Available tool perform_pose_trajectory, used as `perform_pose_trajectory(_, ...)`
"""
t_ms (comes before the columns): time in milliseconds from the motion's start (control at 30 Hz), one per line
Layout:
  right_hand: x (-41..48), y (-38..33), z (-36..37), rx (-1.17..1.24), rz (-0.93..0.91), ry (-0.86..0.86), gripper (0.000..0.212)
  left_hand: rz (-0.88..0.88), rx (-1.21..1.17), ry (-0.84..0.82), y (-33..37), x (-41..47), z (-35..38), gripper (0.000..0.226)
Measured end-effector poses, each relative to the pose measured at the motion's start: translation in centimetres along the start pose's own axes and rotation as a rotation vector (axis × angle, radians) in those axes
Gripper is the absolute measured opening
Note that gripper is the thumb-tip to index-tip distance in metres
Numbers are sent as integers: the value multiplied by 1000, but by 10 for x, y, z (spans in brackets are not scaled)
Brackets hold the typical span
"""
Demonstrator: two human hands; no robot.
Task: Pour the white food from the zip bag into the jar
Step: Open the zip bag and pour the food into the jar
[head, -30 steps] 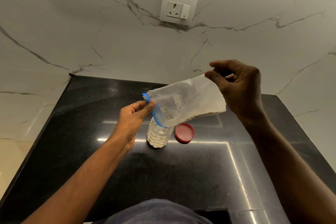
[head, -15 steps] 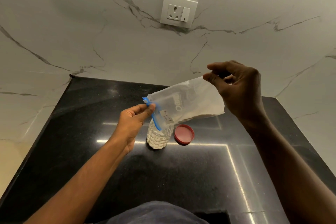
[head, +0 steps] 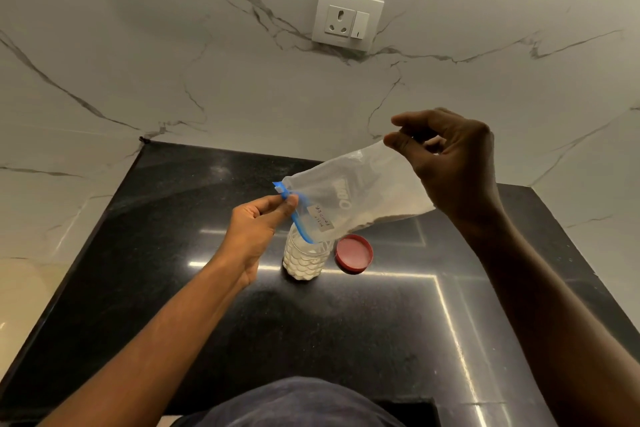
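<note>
I see both hands gripping the zip bag [head: 356,198] above the black table [head: 173,288]. My left hand [head: 256,232] pinches its blue zipper edge; my right hand [head: 453,166] pinches the raised bottom corner. The bag is clear, tilted mouth-down, with a handwritten label and white powder along its lower edge. Its mouth sits over the dimpled clear jar [head: 304,260], partly filled white. 1 red lid [head: 354,253] lies just beside the jar.
</note>
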State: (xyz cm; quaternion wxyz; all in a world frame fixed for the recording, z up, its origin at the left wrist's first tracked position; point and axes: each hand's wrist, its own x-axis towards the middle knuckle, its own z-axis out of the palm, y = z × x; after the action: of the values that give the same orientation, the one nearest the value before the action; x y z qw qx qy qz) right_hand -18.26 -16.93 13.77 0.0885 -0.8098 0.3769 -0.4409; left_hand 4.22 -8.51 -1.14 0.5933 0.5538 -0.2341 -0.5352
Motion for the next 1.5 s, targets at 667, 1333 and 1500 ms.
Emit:
perform_pose_trajectory(667, -5, 0, 10, 87, 64, 24, 23, 66, 42, -13, -8, 4, -6, 23)
perform_pose_trajectory(1333, -12, 9, 14, 239, 252, -120, 26, 94, -3, 18, -19, 11, -9, 14)
perform_pose_trajectory(1500, -29, 40, 4, 397, 362, -220, 64, 76, -63, 26, -22, 12, -12, 16)
